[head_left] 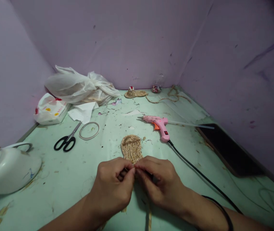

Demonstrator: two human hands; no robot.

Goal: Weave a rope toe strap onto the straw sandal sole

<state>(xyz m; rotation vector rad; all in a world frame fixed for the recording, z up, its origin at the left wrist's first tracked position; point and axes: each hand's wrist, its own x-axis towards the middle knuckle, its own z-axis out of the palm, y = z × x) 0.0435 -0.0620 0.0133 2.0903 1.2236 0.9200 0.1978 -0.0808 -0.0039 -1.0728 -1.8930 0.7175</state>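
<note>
A tan woven straw piece (pixel 132 148) with a rounded far end lies on the pale green table, and its near part is hidden behind my hands. My left hand (pixel 115 184) is closed, thumb and forefinger pinched at the near edge of the weave. Against it, my right hand (pixel 159 183) also pinches, the fingertips of both hands meeting. What exactly the fingertips hold is too small and covered to make out. A straw cord (pixel 149 218) hangs down below my right hand toward the bottom edge.
Pink glue gun (pixel 161 126) with black cable, right of centre; dark phone-like slab (pixel 228 149) farther right. Scissors (pixel 67 139), ring (pixel 89 131), tissue box (pixel 51 110) and plastic bag (pixel 79 85) at left. White pot (pixel 12 166) near left. Finished-looking straw sole (pixel 138 93), bead jar (pixel 156 87) by the wall.
</note>
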